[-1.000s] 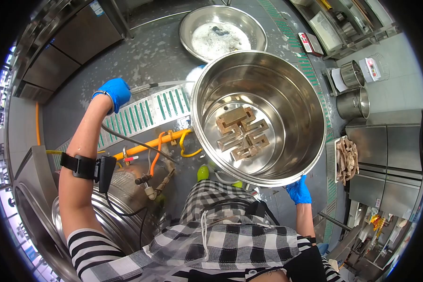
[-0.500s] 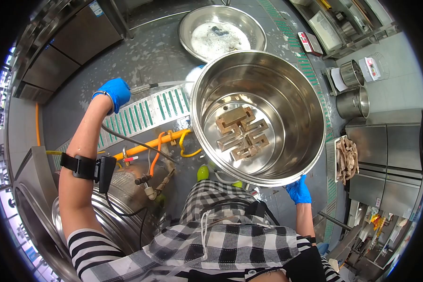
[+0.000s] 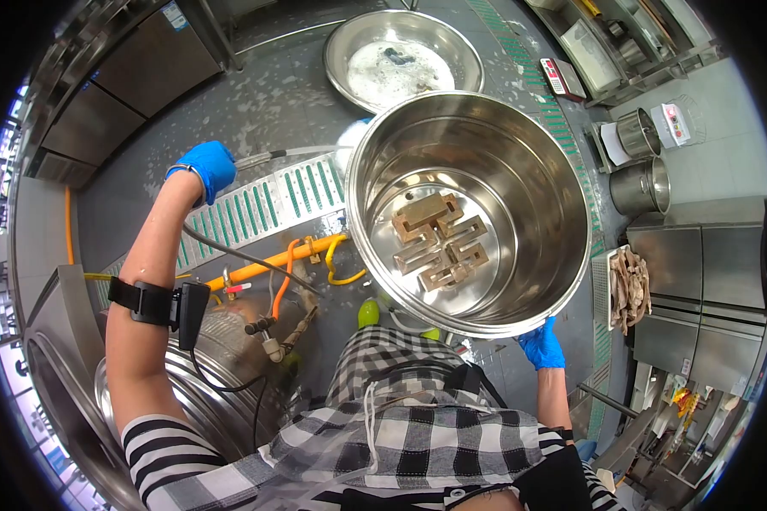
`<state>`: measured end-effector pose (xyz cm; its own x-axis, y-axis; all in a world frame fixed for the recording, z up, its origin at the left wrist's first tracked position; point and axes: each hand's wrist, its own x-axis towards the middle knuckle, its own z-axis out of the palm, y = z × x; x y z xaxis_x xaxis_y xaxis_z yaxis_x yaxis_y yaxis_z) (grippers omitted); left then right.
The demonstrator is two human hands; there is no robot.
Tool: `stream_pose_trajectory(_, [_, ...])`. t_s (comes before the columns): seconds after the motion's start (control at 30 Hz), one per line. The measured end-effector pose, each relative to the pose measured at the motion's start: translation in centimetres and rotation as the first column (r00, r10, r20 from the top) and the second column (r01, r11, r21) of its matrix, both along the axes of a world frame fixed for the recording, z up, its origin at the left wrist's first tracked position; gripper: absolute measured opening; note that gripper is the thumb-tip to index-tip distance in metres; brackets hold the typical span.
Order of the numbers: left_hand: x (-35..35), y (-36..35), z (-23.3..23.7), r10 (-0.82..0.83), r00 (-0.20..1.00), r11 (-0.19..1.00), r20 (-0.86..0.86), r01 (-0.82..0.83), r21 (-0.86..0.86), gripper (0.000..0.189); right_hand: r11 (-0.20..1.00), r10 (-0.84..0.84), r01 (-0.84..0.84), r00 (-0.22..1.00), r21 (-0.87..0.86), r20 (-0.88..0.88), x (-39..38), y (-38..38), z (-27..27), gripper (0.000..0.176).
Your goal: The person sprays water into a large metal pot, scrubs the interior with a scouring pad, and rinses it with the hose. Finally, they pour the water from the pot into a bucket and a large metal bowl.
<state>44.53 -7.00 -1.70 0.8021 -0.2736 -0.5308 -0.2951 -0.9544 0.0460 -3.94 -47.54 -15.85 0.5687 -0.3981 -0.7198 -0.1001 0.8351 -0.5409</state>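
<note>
My left hand (image 3: 204, 173), in a blue glove, is wrapped round a grey hose (image 3: 264, 157) whose front end points right, toward the big steel pot. That deep round pot (image 3: 537, 170) is tilted with its mouth facing me. On its bottom lies a brown metal piece (image 3: 443, 238) with several slotted arms. At the pot's lower right rim is my right hand (image 3: 543, 343), also gloved in blue, with its fingers closed on the edge and partly hidden behind it. White foam (image 3: 349, 143) shows beside the pot's left wall.
Beyond the pot stands a wide steel basin (image 3: 341, 64) with suds. A slotted floor drain (image 3: 264, 204) runs below the hose. Orange pipes (image 3: 273, 262) and a steel vessel (image 3: 196, 375) are at left. On the right are a tray of brown pieces (image 3: 629, 289) and steel cabinets (image 3: 733, 272).
</note>
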Motion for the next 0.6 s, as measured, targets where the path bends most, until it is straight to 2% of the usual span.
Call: stream_pose_trajectory(0.6, [-0.1, 0.0, 0.2, 0.023, 0.999, 1.0, -0.029, -0.022, 0.022, 0.026, 1.0, -0.031, 0.031, 0.999, 0.002, -0.006, -0.1, -0.1, -0.2, 0.048])
